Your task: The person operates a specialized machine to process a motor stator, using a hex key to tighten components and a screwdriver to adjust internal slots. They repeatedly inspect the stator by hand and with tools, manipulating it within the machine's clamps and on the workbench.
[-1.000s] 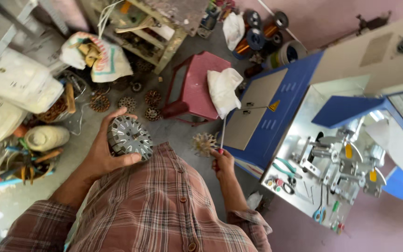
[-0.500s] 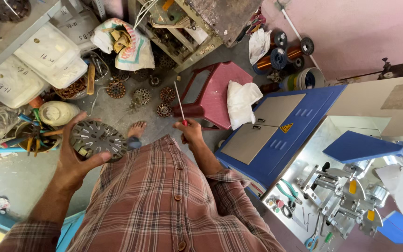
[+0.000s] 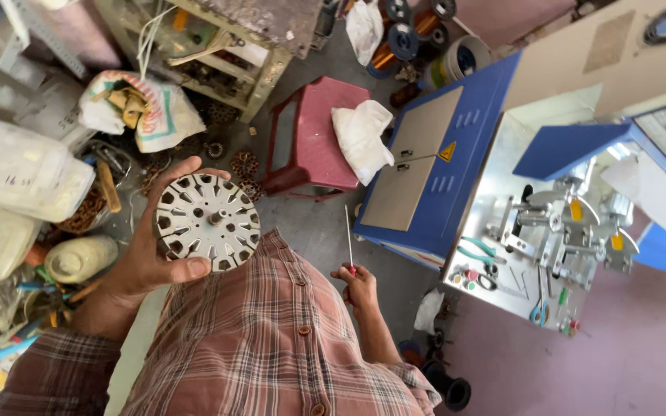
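The stator core [image 3: 207,222] is a round, flat metal disc, silver-grey, with many slots cut around its edge and a small hole at the centre. It sits left of the middle of the frame, its slotted face turned up to the camera. The thin rod [image 3: 348,239] is a slim, pale metal needle with a red base, standing almost upright near the centre of the frame.

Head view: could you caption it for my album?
Left hand holds a slotted metal disc; right hand grips a thin rod.
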